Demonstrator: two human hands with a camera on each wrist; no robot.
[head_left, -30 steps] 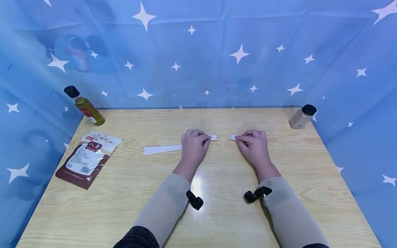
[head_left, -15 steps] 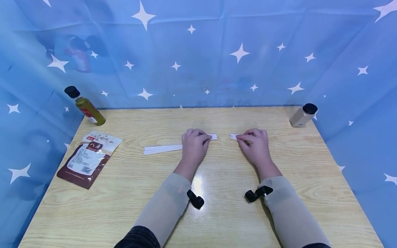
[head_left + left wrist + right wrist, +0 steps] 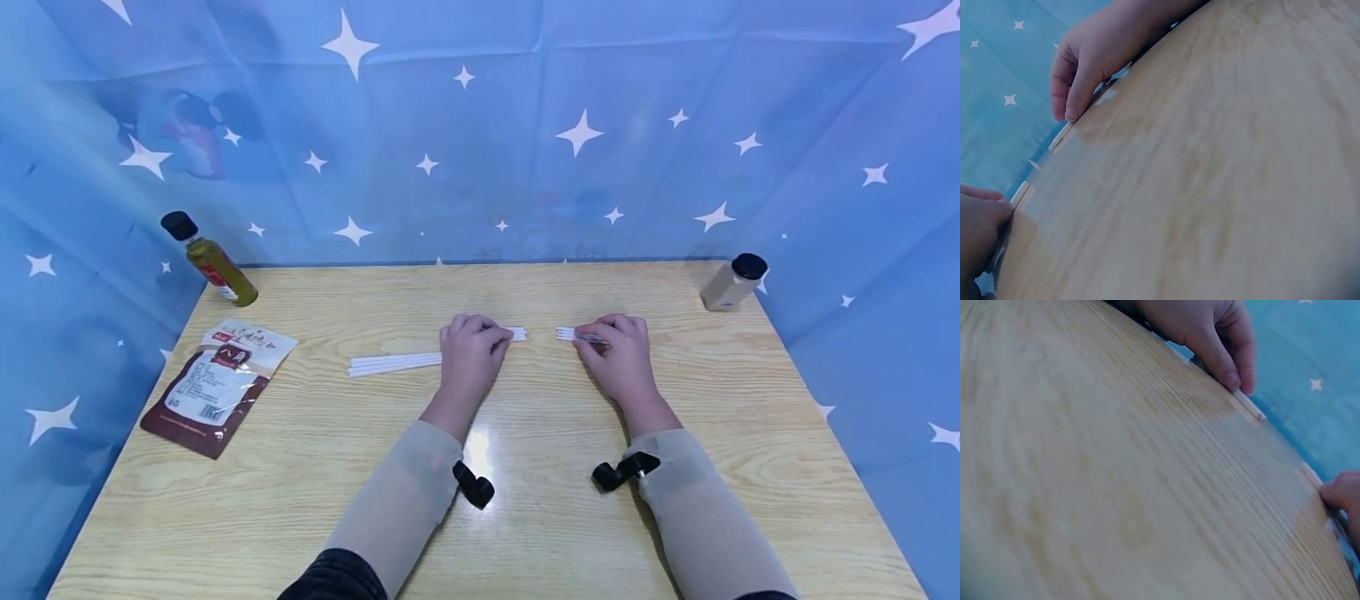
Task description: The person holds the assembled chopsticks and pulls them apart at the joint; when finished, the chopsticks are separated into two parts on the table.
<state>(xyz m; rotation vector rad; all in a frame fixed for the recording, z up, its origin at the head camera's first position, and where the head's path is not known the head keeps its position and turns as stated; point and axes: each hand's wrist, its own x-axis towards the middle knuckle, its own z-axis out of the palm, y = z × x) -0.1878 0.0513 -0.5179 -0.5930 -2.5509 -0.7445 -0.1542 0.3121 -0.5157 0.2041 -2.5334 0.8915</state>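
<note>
Several slim white sticks lie side by side on the table, passing under my left hand. Their right ends show beyond its thumb and forefinger, which pinch them there. Across a short gap, my right hand pinches a second group of white sticks, with their left ends poking out toward the first group. A grey, shiny strip shows beneath the right fingers; the rest of that group is hidden by the hand. In the left wrist view, both hands hold the sticks low at the tabletop, stick ends facing each other.
At the back left stands an oil bottle with a black cap. A brown and white food pouch lies in front of it. A small black-capped jar stands at the back right. A blue star-patterned cloth hangs behind the table.
The right fingers have shifted slightly, and a grey shiny strip now shows under them. My left hand and the sticks have stayed nearly in place.
</note>
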